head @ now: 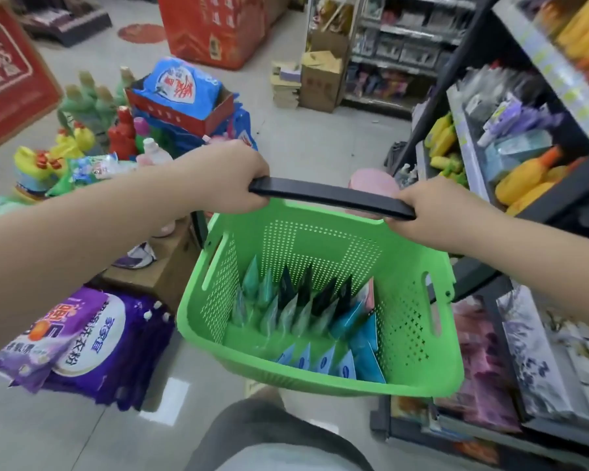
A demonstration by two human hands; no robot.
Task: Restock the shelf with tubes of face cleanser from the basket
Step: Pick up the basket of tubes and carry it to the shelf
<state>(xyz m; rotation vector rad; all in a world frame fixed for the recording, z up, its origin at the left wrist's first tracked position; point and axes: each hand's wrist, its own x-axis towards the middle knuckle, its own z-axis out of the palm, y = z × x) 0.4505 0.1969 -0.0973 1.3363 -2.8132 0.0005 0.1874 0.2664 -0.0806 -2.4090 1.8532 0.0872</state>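
Observation:
A green plastic basket (419, 338) hangs in front of me above the floor. Its black handle (330, 196) runs across the top. My left hand (232, 178) grips the handle's left end and my right hand (432, 212) grips its right end. Inside stand several tubes of face cleanser (300, 307), teal, dark and light blue, packed upright with their crimped ends up. The dark shelf (558, 198) rises at the right with bottles and boxes on its levels.
Purple detergent bags (82, 338) and a cardboard box (170, 263) lie on the floor at left. Cleaning bottles (82, 130) and a red box of blue packs (184, 93) stand behind. Cardboard boxes (320, 79) sit at the aisle's far end. Pale floor (313, 141) lies ahead.

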